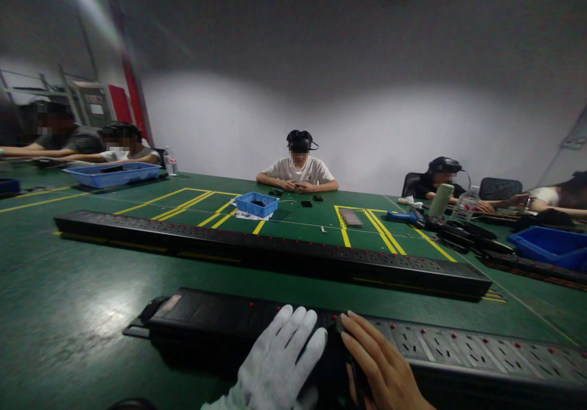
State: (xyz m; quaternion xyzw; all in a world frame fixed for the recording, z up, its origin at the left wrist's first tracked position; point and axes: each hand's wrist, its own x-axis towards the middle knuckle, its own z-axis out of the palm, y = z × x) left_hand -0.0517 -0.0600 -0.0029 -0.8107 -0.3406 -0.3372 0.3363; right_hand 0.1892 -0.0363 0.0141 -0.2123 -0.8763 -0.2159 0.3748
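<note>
My left hand (279, 361) wears a white glove and lies flat, fingers stretched out, on top of a long black power strip (458, 346) at the near edge of the green table (68, 324). My bare right hand (380, 367) rests beside it on the same strip, fingers extended together and pressed onto the black casing. Something thin and dark shows under the right palm, but I cannot make it out. The strip has rows of sockets with small red dots and runs off to the right.
A second long black power strip (275, 251) lies across the table farther back. Blue bins sit at the middle (257, 204), left (112, 174) and right (550, 245). One person sits opposite (298, 174), others at the left and right. A bottle (465, 205) and tools lie at right.
</note>
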